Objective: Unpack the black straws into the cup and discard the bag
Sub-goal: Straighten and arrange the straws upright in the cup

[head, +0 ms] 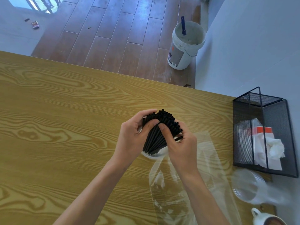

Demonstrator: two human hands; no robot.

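- Straws (159, 127): a bundle of black straws stands with its lower ends inside the cup (153, 154), the upper ends fanned outward toward the far side of the table (65, 111).
- Left hand (132, 138): fingers curled round the left side of the bundle, thumb pressed against the straws.
- Right hand (180, 146): fingers curled round the right side of the bundle, thumb laid on the straws just beside the left thumb.
- Cup: clear plastic, upright on the table, mostly hidden beneath both hands.
- Bag (186, 184): clear plastic, lying flat on the table under the right forearm, just beside the cup.
- Wire basket (263, 132): black mesh, at the table's right edge, holding crumpled paper and packaging.
- Bucket (185, 44): white, standing on the wooden floor beyond the table.
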